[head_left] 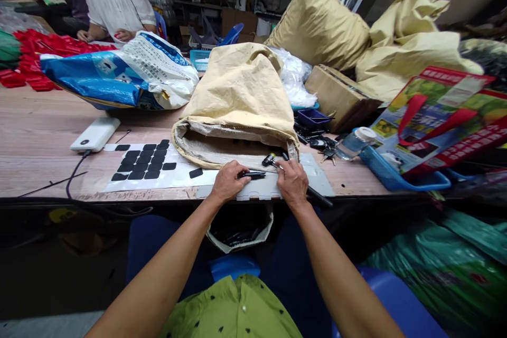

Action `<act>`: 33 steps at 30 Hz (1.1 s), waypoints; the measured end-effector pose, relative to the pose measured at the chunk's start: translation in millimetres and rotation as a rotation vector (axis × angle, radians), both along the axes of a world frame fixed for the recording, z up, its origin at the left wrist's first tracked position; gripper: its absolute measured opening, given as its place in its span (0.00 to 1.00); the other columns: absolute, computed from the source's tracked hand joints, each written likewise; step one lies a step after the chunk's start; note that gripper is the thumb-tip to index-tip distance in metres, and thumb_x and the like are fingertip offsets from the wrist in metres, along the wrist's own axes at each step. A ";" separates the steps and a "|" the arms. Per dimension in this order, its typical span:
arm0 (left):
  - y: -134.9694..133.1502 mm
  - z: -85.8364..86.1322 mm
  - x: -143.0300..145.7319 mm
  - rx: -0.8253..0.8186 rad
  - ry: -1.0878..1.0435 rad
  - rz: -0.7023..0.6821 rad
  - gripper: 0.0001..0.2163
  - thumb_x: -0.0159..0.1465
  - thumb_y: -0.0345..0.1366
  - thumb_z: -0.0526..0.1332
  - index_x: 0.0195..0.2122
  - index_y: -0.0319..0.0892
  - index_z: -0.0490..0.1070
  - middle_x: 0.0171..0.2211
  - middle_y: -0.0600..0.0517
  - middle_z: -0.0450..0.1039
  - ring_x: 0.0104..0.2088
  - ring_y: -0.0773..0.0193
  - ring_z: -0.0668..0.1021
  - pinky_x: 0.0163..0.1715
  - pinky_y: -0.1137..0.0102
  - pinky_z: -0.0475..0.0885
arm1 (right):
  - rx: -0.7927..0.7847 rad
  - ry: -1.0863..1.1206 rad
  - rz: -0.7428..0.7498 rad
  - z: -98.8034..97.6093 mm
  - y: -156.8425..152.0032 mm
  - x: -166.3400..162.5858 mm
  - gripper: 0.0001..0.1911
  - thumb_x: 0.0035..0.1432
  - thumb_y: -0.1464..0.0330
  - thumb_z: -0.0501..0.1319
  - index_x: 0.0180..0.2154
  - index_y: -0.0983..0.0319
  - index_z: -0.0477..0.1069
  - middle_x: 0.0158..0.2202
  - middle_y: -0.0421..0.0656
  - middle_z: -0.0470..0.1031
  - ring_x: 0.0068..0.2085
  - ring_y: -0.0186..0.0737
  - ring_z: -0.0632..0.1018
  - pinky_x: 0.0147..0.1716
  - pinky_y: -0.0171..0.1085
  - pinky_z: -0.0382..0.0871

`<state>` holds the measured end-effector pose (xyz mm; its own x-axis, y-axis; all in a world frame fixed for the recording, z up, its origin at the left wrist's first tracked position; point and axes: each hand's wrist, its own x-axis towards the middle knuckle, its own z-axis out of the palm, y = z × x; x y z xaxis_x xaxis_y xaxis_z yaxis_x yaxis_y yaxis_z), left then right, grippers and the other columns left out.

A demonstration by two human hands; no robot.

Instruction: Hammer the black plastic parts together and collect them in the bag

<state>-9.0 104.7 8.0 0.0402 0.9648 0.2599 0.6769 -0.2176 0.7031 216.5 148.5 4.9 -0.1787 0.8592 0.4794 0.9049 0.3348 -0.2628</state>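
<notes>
My left hand (pixel 228 182) is closed on a slim black piece (pixel 254 174) at the table's front edge; its exact kind is unclear. My right hand (pixel 293 182) pinches a small shiny piece with a rounded dark and silver head (pixel 269 160), too small to name surely. Beneath that hand, a black rod (pixel 320 197) slants out toward the right. Both hands are over a pale grey board (pixel 257 190). Right behind them lies a cream cloth sack (pixel 241 82), its wide mouth facing me.
Black stickers on a white sheet (pixel 178 179) and a white power bank (pixel 95 134) are at left. A blue tray (pixel 420 182), clear jar (pixel 356 142) and keys (pixel 328 154) stand right. Below hangs an open bag (pixel 241 245) of dark pieces. People sit across the table.
</notes>
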 end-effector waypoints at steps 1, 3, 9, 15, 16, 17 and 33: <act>-0.2 -0.2 0.3 0.001 0.014 -0.004 0.07 0.61 0.34 0.66 0.40 0.44 0.80 0.32 0.53 0.69 0.36 0.60 0.73 0.41 0.66 0.69 | -0.004 -0.004 -0.004 0.5 -1.2 -0.7 0.14 0.64 0.71 0.57 0.47 0.56 0.78 0.41 0.45 0.75 0.44 0.46 0.70 0.44 0.40 0.62; -0.3 -0.8 0.7 0.007 0.031 -0.005 0.08 0.61 0.34 0.66 0.41 0.44 0.80 0.32 0.52 0.69 0.37 0.60 0.74 0.42 0.65 0.69 | -0.010 -0.013 -0.010 1.8 -2.7 -1.5 0.13 0.65 0.71 0.58 0.46 0.56 0.78 0.41 0.45 0.75 0.44 0.46 0.70 0.44 0.40 0.61; -0.8 -0.9 1.4 0.034 0.066 -0.011 0.10 0.59 0.31 0.65 0.43 0.45 0.76 0.35 0.53 0.71 0.40 0.58 0.74 0.45 0.63 0.69 | 0.009 -0.021 -0.024 0.5 -2.2 -1.6 0.13 0.64 0.71 0.58 0.46 0.56 0.77 0.41 0.46 0.75 0.44 0.47 0.70 0.42 0.41 0.60; -0.8 -1.4 1.5 0.028 0.085 -0.006 0.09 0.60 0.32 0.64 0.42 0.45 0.77 0.34 0.52 0.71 0.39 0.58 0.74 0.45 0.63 0.69 | 0.029 -0.031 -0.028 -0.6 -2.5 -1.5 0.13 0.64 0.70 0.58 0.47 0.56 0.77 0.41 0.46 0.75 0.44 0.47 0.70 0.41 0.41 0.60; -0.6 -1.7 1.6 0.029 0.090 -0.006 0.09 0.59 0.32 0.64 0.42 0.45 0.77 0.34 0.52 0.71 0.40 0.58 0.74 0.45 0.62 0.69 | 0.031 -0.031 -0.028 -0.2 -2.7 -1.6 0.13 0.64 0.70 0.58 0.47 0.56 0.77 0.41 0.46 0.75 0.44 0.47 0.70 0.41 0.41 0.60; -0.5 -1.9 1.6 0.030 0.094 -0.006 0.09 0.59 0.32 0.64 0.42 0.45 0.77 0.34 0.52 0.71 0.40 0.57 0.74 0.45 0.62 0.69 | 0.031 -0.030 -0.028 0.2 -2.9 -1.7 0.13 0.64 0.70 0.58 0.47 0.56 0.77 0.41 0.46 0.75 0.44 0.47 0.70 0.41 0.41 0.60; 0.6 -0.7 0.4 0.022 0.080 -0.016 0.08 0.60 0.36 0.65 0.41 0.45 0.78 0.33 0.52 0.70 0.38 0.58 0.73 0.44 0.63 0.69 | -0.023 -0.013 -0.041 3.2 -4.7 -2.6 0.13 0.64 0.70 0.58 0.48 0.55 0.76 0.43 0.46 0.75 0.45 0.48 0.69 0.44 0.41 0.61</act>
<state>-8.6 105.2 7.3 0.0772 0.9581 0.2760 0.7267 -0.2435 0.6423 213.9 143.8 8.1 -0.1496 0.8768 0.4570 0.9210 0.2917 -0.2582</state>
